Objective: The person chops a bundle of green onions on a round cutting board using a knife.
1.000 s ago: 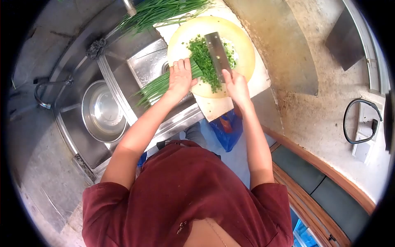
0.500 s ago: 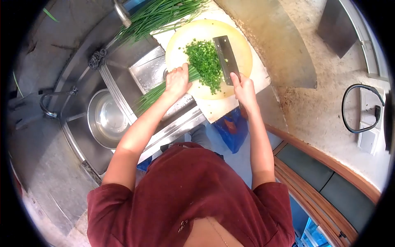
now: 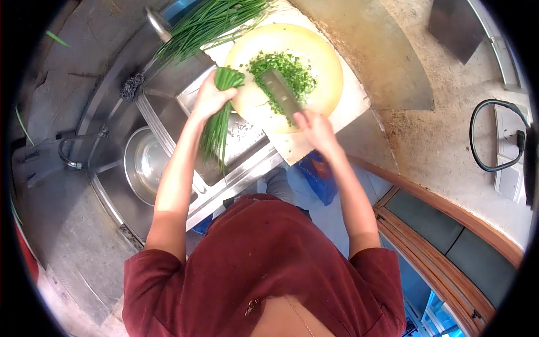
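Note:
My left hand (image 3: 211, 96) is wrapped round a bunch of green chives (image 3: 218, 132), lifted off the board's left edge. The cut ends point up and toward the board, and the long leaves hang over the sink. My right hand (image 3: 315, 130) grips a cleaver (image 3: 281, 92) by its handle, which the fingers hide. Slightly blurred, the blade lies over the chopped chives (image 3: 300, 73) and covers part of them. That chopped heap rests on a round yellowish cutting board (image 3: 330, 67).
More long chives (image 3: 216, 25) lie behind the sink, near a faucet (image 3: 158, 25). A metal bowl (image 3: 147, 163) stands in the left basin, and a dark scrubber (image 3: 132, 87) sits on the sink's rim. A blue bag (image 3: 319, 182) hangs below the board.
My left hand has raised the chive bunch off the board and moved left. The cleaver has swung left from the heap's right side onto it, and the chopped chives are spread differently.

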`<state>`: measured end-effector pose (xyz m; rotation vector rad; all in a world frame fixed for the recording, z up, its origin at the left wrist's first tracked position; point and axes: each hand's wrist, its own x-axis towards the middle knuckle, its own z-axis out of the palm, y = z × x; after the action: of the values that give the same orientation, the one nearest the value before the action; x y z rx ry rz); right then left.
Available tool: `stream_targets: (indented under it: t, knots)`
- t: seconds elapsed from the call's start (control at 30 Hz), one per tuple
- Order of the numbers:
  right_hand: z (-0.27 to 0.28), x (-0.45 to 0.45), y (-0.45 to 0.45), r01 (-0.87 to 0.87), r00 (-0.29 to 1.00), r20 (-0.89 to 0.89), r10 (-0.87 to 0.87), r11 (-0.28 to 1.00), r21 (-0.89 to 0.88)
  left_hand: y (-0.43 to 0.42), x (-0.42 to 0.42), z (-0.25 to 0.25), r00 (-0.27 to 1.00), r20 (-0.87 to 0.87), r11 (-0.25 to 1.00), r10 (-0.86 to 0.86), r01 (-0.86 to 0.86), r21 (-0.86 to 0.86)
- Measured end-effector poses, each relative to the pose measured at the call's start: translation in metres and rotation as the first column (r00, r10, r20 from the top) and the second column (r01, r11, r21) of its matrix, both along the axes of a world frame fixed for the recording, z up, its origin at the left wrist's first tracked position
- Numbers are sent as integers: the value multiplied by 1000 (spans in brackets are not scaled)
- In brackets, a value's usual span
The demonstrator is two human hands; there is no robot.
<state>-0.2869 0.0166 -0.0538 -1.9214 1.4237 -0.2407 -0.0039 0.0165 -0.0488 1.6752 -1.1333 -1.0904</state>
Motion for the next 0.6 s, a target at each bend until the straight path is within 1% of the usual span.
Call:
stream_targets:
  t: [0.03, 0.13, 0.23, 0.3, 0.33, 0.37, 0.43, 0.53, 0.6]
  knots:
    - [-4, 9, 4, -71, 997, -9, 71, 996, -46, -1, 3, 8, 1000, 3, 1000, -7, 7, -12]
    - [-3, 30, 4, -191, 972, -137, 189, 982, -2, -3, 6, 14, 1000, 22, 1000, -14, 14, -8]
    - [-1, 33, -7, -218, 958, -202, 203, 974, -56, -2, -4, -1, 997, 66, 1000, -26, 26, -2]
    - [1, 31, -18, -231, 948, -239, 208, 970, -75, -3, -6, -30, 993, 111, 999, -37, 33, 37]
    - [3, 29, -25, -237, 943, -260, 208, 968, -85, -2, -9, -35, 996, 74, 997, -50, 45, 57]
    - [4, 27, -32, -222, 947, -252, 199, 973, -66, -1, -11, -45, 987, 152, 993, -57, 40, 113]
    - [5, 24, -42, -196, 954, -236, 184, 980, -25, 5, -21, -43, 963, 254, 987, -88, 50, 153]
    - [5, 23, -52, -195, 950, -258, 179, 980, -38, 6, -28, -28, 916, 375, 973, -144, 62, 222]
    - [4, 22, -56, -174, 950, -270, 156, 984, -47, 5, -30, -30, 874, 446, 965, -192, 85, 249]
